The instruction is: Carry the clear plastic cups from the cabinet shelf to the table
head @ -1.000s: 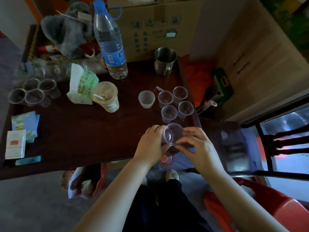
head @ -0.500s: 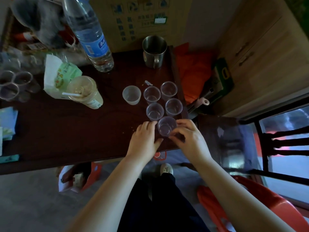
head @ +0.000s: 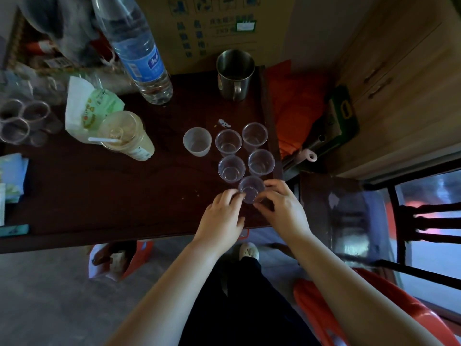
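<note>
Both sets of fingertips pinching one clear cup (head: 251,189) at its sides, left hand (head: 222,217) at the cup's eight o'clock, right hand (head: 284,208) at its four o'clock. Cup upright, seemingly resting on the dark table (head: 99,196) near the front edge, though contact underneath too dim to confirm. Not yet let go.

Just past it at twelve o'clock: four more clear cups (head: 245,152) standing in a tight two-by-two block, rims nearly touching. Beside them at ten o'clock, a frosted cup (head: 197,141), a little apart. So, by the look of it, five clear cups delivered counting the one in hand. Cabinet shelf out of sight, so no telling how many remain to fetch.

Further out on the table: a steel mug (head: 234,74) at twelve o'clock, a tall water bottle (head: 137,51) at eleven, a lidded drink with a straw (head: 124,136) and a green-printed packet (head: 92,108) at ten, another cluster of clear cups (head: 22,121) far off at nine o'clock.

Around the table: cardboard box (head: 214,28) behind, wooden cabinet (head: 399,83) at two o'clock, dark chair (head: 411,221) at three, grey floor below.
</note>
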### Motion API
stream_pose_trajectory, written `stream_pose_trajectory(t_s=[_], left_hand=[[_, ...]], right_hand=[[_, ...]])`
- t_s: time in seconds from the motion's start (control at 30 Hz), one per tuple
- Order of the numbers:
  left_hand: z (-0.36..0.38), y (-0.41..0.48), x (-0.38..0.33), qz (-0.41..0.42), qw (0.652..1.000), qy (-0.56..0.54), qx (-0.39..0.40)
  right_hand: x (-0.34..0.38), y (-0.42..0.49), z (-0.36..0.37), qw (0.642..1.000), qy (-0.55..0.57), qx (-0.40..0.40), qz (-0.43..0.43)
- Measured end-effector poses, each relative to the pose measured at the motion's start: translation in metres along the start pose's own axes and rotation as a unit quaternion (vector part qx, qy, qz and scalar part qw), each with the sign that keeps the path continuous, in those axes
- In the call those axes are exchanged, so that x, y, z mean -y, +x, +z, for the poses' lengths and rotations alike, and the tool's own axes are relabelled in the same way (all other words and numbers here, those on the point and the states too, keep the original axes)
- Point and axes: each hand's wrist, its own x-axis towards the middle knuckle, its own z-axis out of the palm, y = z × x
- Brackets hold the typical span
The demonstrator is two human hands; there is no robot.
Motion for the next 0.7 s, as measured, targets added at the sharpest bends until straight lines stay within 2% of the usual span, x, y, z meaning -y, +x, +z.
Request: stream_pose_trajectory(t_s=[0.53, 0.7], left_hand=[[-0.003, 0.0, -0.002, -0.013, 0.999, 0.027, 0.015], [-0.019, -0.006, -0.002, -0.026, 0.999, 0.039, -0.01]], right_hand=[[-0.003, 0.001, -0.005, 1.0, -0.001, 0.006, -0.003], [-0.002, -0.001, -0.018, 1.0, 0.008, -0.015, -0.022]])
